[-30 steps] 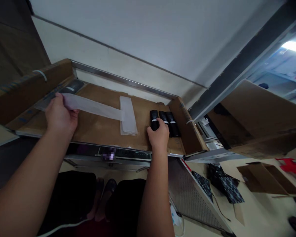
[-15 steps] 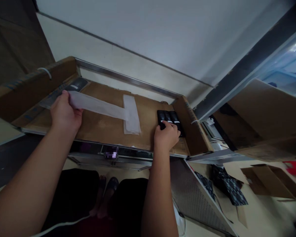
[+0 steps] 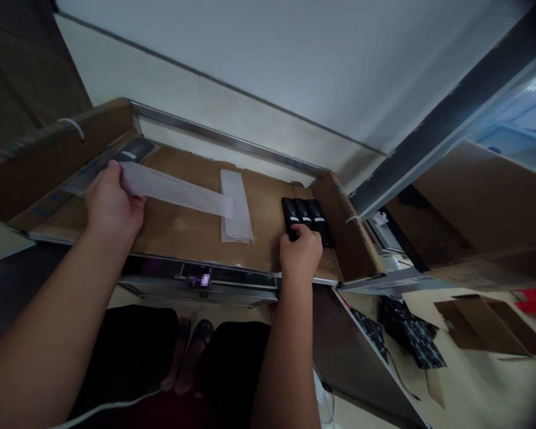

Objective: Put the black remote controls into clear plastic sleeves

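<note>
My left hand [image 3: 114, 199] is closed on one end of a long translucent white plastic sleeve [image 3: 174, 189]. The sleeve stretches rightward, its far end lying over a flat stack of similar sleeves [image 3: 236, 208] on the cardboard. At the right side, several slim black packages [image 3: 304, 208], each with a small white label, lie side by side. My right hand [image 3: 301, 250] has its thumb and fingers closed around the near end of the leftmost one; the fingertips are partly hidden. Another black piece with a white label [image 3: 136, 149] lies behind my left hand, partly under clear plastic.
Cardboard [image 3: 183, 238] lines the work surface, with raised cardboard walls at the left [image 3: 58, 149] and right [image 3: 348, 232]. A large cardboard box [image 3: 486, 214] stands at the right. A metal panel [image 3: 361, 351] slants below, near an open carton [image 3: 491, 328] on the floor.
My right hand has slid slightly toward me along the leftmost black package, uncovering its white label. My left hand keeps hold of the sleeve. The view has shifted a little.
</note>
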Available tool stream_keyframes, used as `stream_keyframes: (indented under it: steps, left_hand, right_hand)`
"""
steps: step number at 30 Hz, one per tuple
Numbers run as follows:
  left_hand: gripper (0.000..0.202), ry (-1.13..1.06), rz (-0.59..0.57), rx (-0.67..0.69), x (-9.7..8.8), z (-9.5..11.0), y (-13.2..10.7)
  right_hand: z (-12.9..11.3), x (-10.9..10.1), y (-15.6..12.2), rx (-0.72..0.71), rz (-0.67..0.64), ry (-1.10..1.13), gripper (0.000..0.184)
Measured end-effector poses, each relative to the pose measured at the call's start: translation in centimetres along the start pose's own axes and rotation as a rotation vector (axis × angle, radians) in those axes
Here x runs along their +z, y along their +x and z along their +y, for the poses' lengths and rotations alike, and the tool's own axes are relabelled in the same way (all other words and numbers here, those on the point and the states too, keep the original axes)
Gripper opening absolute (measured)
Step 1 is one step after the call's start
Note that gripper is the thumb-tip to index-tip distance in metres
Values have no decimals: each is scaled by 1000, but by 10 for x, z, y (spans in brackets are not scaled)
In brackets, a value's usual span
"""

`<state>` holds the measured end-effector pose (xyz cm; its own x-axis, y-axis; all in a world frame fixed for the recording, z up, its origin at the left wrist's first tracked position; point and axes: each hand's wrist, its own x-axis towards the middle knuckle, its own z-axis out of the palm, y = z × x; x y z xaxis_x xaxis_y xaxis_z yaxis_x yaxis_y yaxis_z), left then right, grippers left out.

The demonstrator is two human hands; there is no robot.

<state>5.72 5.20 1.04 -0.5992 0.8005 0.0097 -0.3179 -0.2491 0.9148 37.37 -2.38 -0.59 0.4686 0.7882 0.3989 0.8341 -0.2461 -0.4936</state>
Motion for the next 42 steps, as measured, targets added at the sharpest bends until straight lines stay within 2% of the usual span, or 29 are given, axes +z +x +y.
stream_keyframes:
  steps: [6,10,13,15,18,20,22,25,26,29,31,34,37,39,42]
  left_hand:
    - [40,116,-15,12,1,2,-1]
    - [40,23,2,-1,0,1,-1]
    - [35,-129,23,-35,1,-2,-1]
    - [32,-187,53,-19,2,-6,-2]
    - [32,-71,46,57,5,-6,-6]
    - [28,91,-24,151,7,2,-15]
    - [23,207,-118,316,10,18,-31]
    - [22,270,-324,561,17,53,-70]
    - [18,310,-411,581,19,65,-84]
    - [20,338,-541,655,24,90,-116]
    - [22,334,-492,648,26,96,-123]
    - [17,254,-303,601,28,90,-115]
    - [13,137,-160,616,29,75,-93]
    - [12,104,-96,623,28,64,-79]
    - [14,125,-62,564,25,49,-63]
  right_hand:
    - [0,8,7,10,24,12,42]
    - [-8,-2,6,33,28,41,39]
    - [-24,-5,4,48,15,243,38]
    - [-35,1,0,20,-80,469,44]
    - [-48,15,-6,-65,-208,648,46]
    - [-54,18,-9,-134,-210,652,44]
    - [-61,10,-12,-226,-203,648,44]
    - [-75,-19,-17,-386,-239,691,51]
    - [-79,-31,-20,-436,-259,741,53]
    - [-88,-61,-27,-540,-338,973,52]
    - [-87,-74,-29,-507,-418,1016,38]
    - [-79,-82,-27,-429,-580,959,14]
    - [-64,-79,-19,-400,-797,939,21]
    - [-53,-74,-15,-316,-910,921,29]
    - [-40,-65,-9,-168,-942,906,34]
